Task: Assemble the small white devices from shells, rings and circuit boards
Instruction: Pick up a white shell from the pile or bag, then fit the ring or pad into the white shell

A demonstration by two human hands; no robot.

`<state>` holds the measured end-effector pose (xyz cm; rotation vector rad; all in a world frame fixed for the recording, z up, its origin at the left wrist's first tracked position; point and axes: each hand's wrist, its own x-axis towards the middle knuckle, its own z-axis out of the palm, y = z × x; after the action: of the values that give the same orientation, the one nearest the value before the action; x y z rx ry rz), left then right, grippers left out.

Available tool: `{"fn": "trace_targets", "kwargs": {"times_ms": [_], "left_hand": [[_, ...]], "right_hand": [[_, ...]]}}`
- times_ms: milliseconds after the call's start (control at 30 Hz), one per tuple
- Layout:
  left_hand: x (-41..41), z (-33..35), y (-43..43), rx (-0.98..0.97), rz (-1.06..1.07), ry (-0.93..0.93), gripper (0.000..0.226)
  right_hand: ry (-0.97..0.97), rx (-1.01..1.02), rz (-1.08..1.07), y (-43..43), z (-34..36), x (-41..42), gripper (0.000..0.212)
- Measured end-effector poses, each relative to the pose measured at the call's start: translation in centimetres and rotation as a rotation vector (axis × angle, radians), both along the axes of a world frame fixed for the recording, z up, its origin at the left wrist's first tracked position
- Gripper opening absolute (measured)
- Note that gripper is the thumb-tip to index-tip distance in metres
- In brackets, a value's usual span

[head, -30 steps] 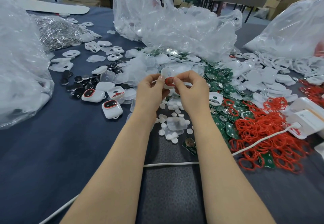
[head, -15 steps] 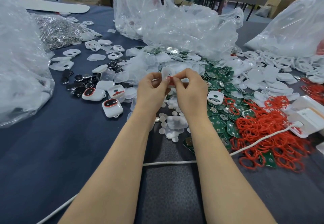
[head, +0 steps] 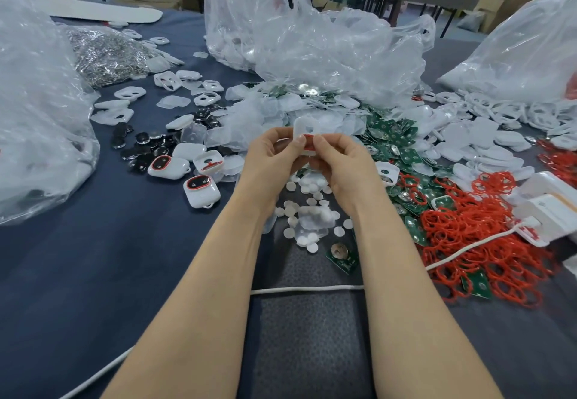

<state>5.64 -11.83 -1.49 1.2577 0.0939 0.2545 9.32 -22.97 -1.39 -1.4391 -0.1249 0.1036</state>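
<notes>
**Two hands, one shell, raised over the bench**

Both hands are up in the middle of my view, above the bench (head: 125, 273). The left hand (head: 270, 161) and the right hand (head: 346, 167) meet thumb to thumb on a single white shell (head: 304, 125). Each grip is pinching it, with fingers curled behind and thumbs pressed on the near face. A red ring (head: 309, 146) shows at the shell's lower edge, right by the two thumb tips. Whether it is fully seated, I cannot tell from here. The shell stands roughly upright, its top poking above the fingers.

Below the hands, a scatter of white round pads (head: 307, 211) lies on the bench, with one green circuit board (head: 342, 256) just beside them on the near side. Off to the right, a heap of green boards (head: 402, 148) runs into a thick tangle of loose red rings (head: 487, 242), and beyond those sits a pile of white shells (head: 487, 136).

Over on the left, I spot two white devices (head: 201, 191) with red-rimmed dark faces, close together, near a cluster of dark glossy pieces (head: 150, 145). A white cable (head: 306, 288) crosses the bench under both forearms. Crumpled clear plastic bags (head: 327, 39) stand at the back.
</notes>
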Motion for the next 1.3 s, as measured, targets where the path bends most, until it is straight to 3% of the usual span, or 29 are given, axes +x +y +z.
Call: {"fn": "trace_targets", "kwargs": {"times_ms": [100, 233, 467, 733, 867, 1000, 1100, 1300], "left_hand": [[0.0, 0.1, -0.3, -0.055, 0.052, 0.023, 0.007], [0.1, 0.1, -0.2, -0.157, 0.093, 0.040, 0.011], [-0.1, 0.2, -0.2, -0.148, 0.075, 0.056, 0.005], [0.1, 0.1, -0.1, 0.028, 0.091, -0.003, 0.008], [-0.2, 0.2, -0.1, -0.009, 0.055, 0.027, 0.028], [-0.2, 1.1, -0.1, -0.198, 0.098, 0.103, 0.016], [-0.4, 1.1, 0.2, -0.004, 0.088, 0.157, 0.021], [-1.4, 2.8, 6.1, -0.105, 0.443, 0.103, 0.020]], "right_hand": [[-0.125, -0.173, -0.070, 0.8, -0.3, -0.1, 0.015], [-0.062, -0.166, 0.032, 0.6, -0.4, -0.2, 0.025], [-0.204, -0.358, -0.057, 1.3, -0.1, -0.5, 0.013], [-0.251, -0.285, -0.095, 0.4, 0.4, -0.7, 0.004], [-0.165, -0.141, -0.060, 0.4, 0.7, -0.7, 0.022], [-0.286, -0.321, -0.109, 0.8, 0.5, -1.0, 0.009], [-0.416, -0.447, -0.097, 2.2, 0.7, -1.6, 0.012], [-0.535, -0.497, 0.071, 8.3, 3.2, -2.9, 0.028]]}}
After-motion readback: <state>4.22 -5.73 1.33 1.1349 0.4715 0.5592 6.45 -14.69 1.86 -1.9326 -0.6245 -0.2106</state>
